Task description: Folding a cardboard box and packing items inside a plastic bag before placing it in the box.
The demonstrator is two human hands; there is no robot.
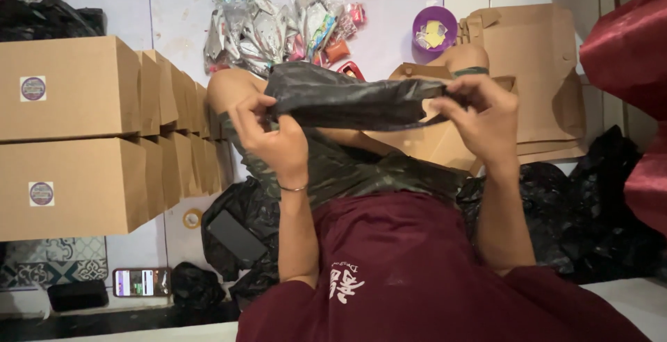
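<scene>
The left hand (274,137) and right hand (479,116) each pinch shut on one end of a black plastic bag (347,99), stretched between them at the centre of the view, above the lap. It looks feather-light, limp and slick, so thumb-and-finger pinches at the rim corners, at 9 and 3 o'clock, probably hold best. Stacked cardboard boxes (69,134) sit at 9 o'clock.

We see a black plastic bag (347,99) — thin, crinkled, glossy — stretched flat and horizontal above our lap, its two ends pinched up.
</scene>
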